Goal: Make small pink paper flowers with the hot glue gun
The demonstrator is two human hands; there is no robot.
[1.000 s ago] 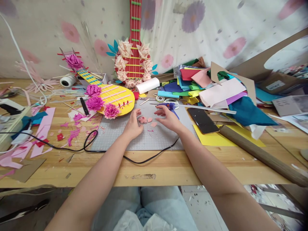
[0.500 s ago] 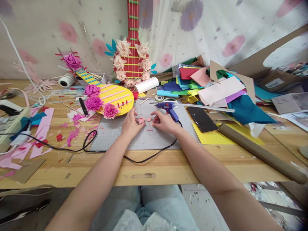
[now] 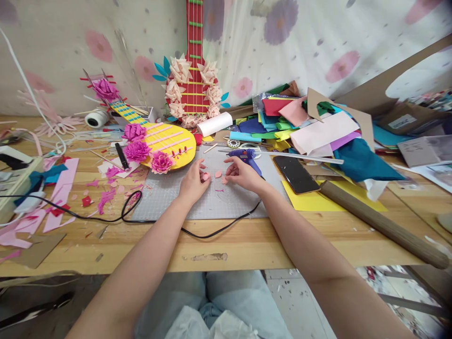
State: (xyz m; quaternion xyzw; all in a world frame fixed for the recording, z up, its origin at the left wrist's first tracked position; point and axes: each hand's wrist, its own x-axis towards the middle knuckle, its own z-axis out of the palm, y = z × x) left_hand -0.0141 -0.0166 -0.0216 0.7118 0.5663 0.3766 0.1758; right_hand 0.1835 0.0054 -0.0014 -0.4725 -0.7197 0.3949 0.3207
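Note:
Above the grey cutting mat (image 3: 165, 197), my left hand (image 3: 192, 183) is closed on a small pink paper petal piece (image 3: 205, 176), partly hidden by the fingers. Opposite it, my right hand (image 3: 243, 175) pinches another small pink petal (image 3: 224, 181) at its fingertips. Between the two hands a loose pink petal (image 3: 218, 174) lies on the mat. Just behind my right hand rests a blue glue gun (image 3: 251, 162), partly covered by that hand. A magenta paper scrap (image 3: 219, 190) lies in front of the loose petal.
A yellow paper guitar with magenta flowers (image 3: 183, 141) lies left, and a red one (image 3: 196, 89) stands behind. Coloured paper (image 3: 323, 134), a phone (image 3: 296, 175) and a brown roll (image 3: 381, 223) lie right. The black cord (image 3: 212, 235) loops across the table front.
A petal now shows at my right fingertips, where none was clear before. My left fingers have closed more around their pink piece. The loose petal has stayed in place.

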